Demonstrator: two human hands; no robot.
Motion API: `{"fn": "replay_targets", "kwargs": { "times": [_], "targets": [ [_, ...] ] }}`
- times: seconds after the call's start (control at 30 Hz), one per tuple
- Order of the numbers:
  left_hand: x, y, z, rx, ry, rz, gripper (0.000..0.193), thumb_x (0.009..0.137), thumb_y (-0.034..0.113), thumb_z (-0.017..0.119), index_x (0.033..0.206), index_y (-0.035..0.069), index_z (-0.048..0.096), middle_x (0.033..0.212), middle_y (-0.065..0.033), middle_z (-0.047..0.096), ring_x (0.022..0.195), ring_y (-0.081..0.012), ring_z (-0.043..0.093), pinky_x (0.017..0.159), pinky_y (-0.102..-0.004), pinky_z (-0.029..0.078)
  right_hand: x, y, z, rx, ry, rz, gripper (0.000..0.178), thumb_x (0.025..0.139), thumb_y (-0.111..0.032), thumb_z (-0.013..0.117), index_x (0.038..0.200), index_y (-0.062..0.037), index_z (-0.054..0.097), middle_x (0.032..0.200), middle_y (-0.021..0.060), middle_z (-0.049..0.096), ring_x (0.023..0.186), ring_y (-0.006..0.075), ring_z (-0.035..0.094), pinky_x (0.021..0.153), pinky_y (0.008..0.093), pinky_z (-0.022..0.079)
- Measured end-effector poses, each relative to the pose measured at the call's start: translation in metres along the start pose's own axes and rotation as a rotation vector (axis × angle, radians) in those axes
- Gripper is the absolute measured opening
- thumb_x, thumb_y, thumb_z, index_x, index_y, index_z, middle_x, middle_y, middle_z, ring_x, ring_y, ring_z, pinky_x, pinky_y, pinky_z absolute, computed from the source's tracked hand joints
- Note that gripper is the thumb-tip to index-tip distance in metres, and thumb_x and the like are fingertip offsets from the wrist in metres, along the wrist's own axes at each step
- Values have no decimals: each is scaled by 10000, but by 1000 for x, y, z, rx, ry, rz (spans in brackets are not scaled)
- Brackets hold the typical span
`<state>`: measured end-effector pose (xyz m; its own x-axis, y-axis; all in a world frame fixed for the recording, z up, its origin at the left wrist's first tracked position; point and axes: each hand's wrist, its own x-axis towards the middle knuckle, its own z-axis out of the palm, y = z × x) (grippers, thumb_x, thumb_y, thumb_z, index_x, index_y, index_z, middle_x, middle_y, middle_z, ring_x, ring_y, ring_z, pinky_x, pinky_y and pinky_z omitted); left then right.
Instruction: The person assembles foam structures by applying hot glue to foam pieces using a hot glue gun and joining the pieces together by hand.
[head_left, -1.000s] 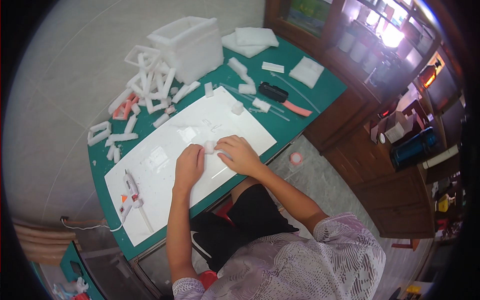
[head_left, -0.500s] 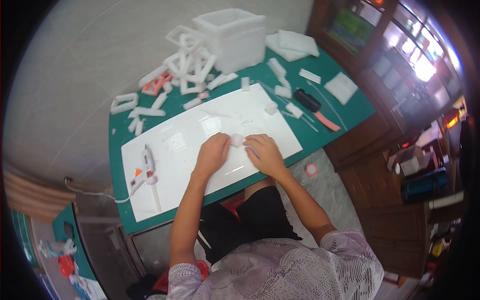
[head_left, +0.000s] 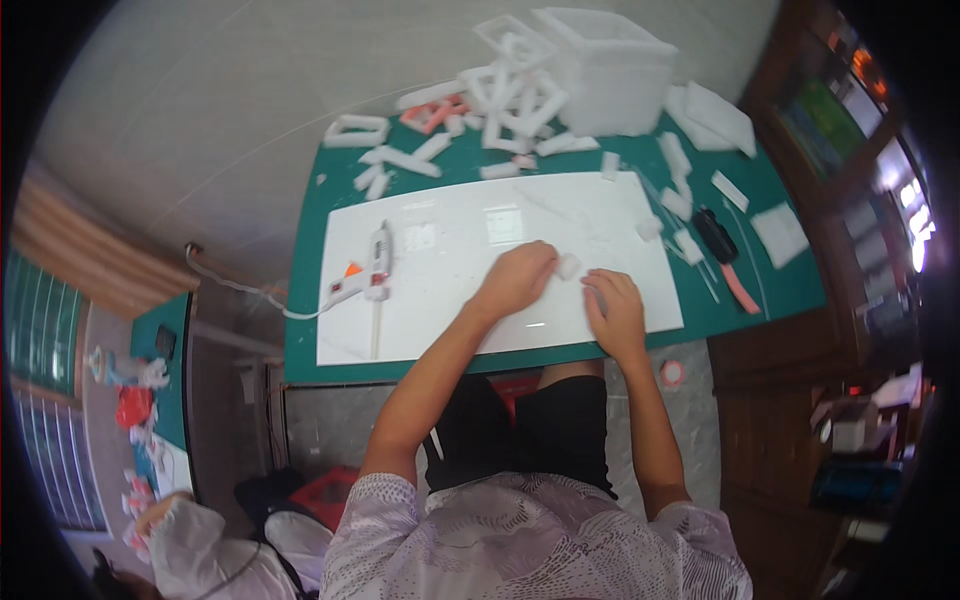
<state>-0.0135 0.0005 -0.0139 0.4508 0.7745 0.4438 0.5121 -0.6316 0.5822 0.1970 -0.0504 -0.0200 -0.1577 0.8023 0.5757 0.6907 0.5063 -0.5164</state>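
Over the shiny white board [head_left: 450,310] I pinch a small white foam piece [head_left: 568,267] between the fingertips of my left hand [head_left: 517,281]. To its right, my right hand [head_left: 618,312] hovers just off the piece, fingers loosely bent and apart, with nothing visible in them. A white glue gun [head_left: 380,262] with an orange part rests on the board's left side, a glue stick pointing toward me. Another small foam chunk [head_left: 649,228] lies near the board's right edge.
Behind the board, foam frames [head_left: 515,100] and pinkish-red foam pieces [head_left: 436,113] are heaped beside a white foam box [head_left: 612,85]. At right lie a black tool with a pink handle [head_left: 716,236] and a foam pad [head_left: 780,235]. Another person [head_left: 200,550] is at lower left.
The whole view has swung left, so the table appears further right and another person has come into view. My right fingers have drawn slightly away from the foam piece; the left still pinches it.
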Motion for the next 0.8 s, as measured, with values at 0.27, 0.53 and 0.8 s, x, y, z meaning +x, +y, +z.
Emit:
{"fn": "replay_targets", "kwargs": {
  "times": [0.27, 0.53, 0.8],
  "targets": [
    [0, -13, -17, -78, 121, -268, 131, 920, 52, 584, 1005, -3, 668, 807, -150, 685, 707, -213, 653, 661, -317, 501, -2, 7, 5, 120, 40, -43, 104, 834, -45, 655, 934, -26, 676, 970, 129, 687, 950, 338, 628, 851, 433, 492],
    [100, 14, -33, 0, 94, -121, 142, 944, 86, 603, 1035, -15, 643, 803, -126, 711, 722, -177, 691, 670, -293, 514, -11, 11, 2, 182, 82, -40, 73, 858, -86, 642, 913, -55, 680, 930, 84, 673, 926, 294, 613, 823, 421, 471],
    [213, 57, 26, -80, -61, -45, 371, 960, 85, 588, 1308, 13, 484, 1185, -134, 712, 893, -203, 716, 808, -332, 549, -8, 27, -12, 346, 7, -101, 181, 847, -101, 670, 1002, -10, 694, 975, 150, 686, 934, 322, 643, 860, 431, 510]
  ]
}}
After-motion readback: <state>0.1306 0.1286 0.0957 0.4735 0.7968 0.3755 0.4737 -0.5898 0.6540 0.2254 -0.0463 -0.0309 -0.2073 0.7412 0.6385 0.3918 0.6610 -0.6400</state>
